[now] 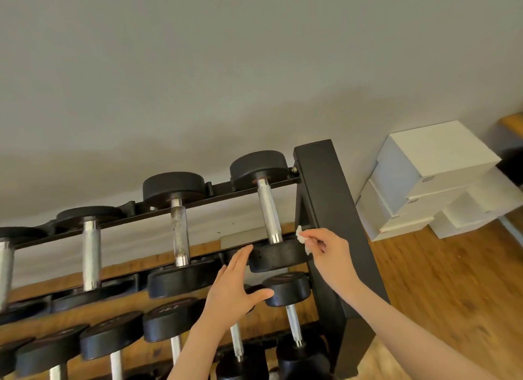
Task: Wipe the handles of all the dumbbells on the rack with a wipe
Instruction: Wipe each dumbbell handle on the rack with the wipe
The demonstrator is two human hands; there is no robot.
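Two tiers of dumbbells wait on the rack (325, 187), and you seem near the start — your right hand (329, 252) pinches the small white wipe (301, 235) just beside the knurled handle (268, 212) of the rightmost top dumbbell, apparently not yet on it. Your left hand (235, 286) is spread, fingers straight, close to that dumbbell's front head. The other handles look still to do. The rack's left end and lower tier are cut off, so the full count is unclear.

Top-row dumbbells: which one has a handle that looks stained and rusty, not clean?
The second dumbbell from the right on the top row. Its handle is blotched brown, while the rightmost dumbbell, beside the wipe, shines clean.
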